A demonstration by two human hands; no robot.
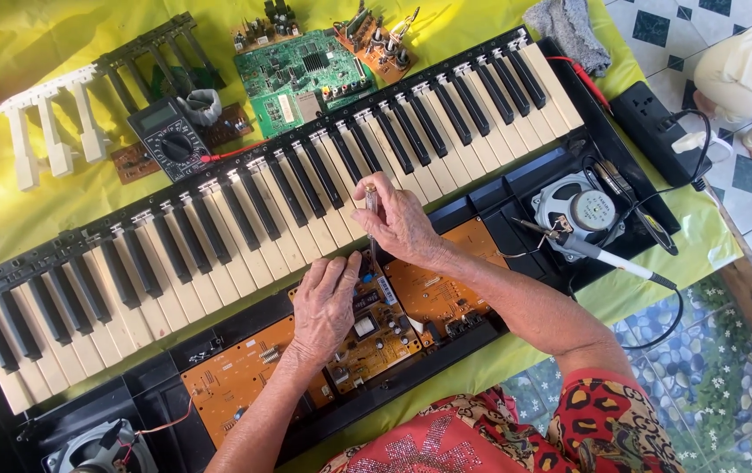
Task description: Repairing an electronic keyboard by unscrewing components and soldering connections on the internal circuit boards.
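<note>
An opened electronic keyboard [245, 219] lies on a yellow-green cloth, its orange circuit boards [245, 377] exposed along the near side. My right hand [402, 223] grips a clear-handled screwdriver [372, 219], held upright with its tip down on the middle board. My left hand [323, 307] rests flat on that board just left of the tip, fingers spread, holding nothing.
A soldering iron [595, 252] lies beside the right speaker [579, 210]. A multimeter [168, 138], a green circuit board [302, 77], smaller boards and a loose key strip [61, 114] lie behind the keyboard. A black power strip [656, 123] sits at right. A second speaker [100, 447] shows bottom left.
</note>
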